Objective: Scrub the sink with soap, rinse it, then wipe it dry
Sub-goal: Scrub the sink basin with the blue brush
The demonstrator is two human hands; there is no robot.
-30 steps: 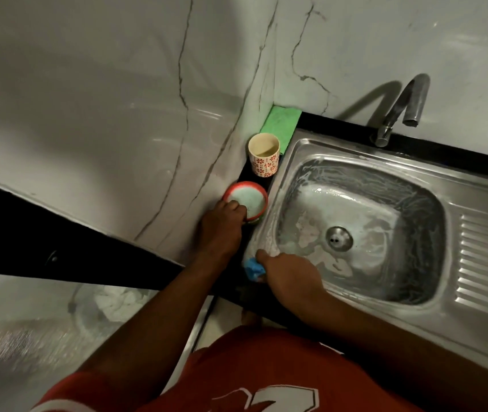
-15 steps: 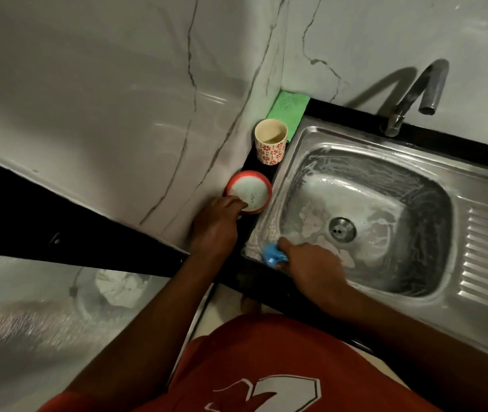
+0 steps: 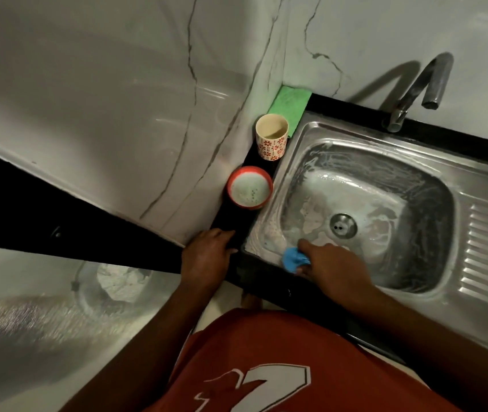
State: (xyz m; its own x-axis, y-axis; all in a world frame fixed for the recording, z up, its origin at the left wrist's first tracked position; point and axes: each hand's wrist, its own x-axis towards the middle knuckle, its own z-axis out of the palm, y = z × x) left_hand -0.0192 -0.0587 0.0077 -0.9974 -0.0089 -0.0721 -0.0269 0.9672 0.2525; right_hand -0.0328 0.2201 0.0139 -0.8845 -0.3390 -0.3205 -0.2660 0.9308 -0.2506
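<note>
Where marble walls [image 3: 118, 114] meet, black counter [image 3: 231, 223] frames sink [image 3: 415, 138].

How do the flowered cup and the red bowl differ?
The cup is tall and narrow; the bowl is low and wide. The cup is cream with red flowers; the bowl is plain red outside. The bowl holds pale foamy liquid; the cup looks almost empty. Both stand upright on the black counter left of the sink.

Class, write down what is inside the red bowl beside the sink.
The red bowl holds pale liquid with a few dark specks. Its bottom cannot be seen, because the liquid covers it.
</note>
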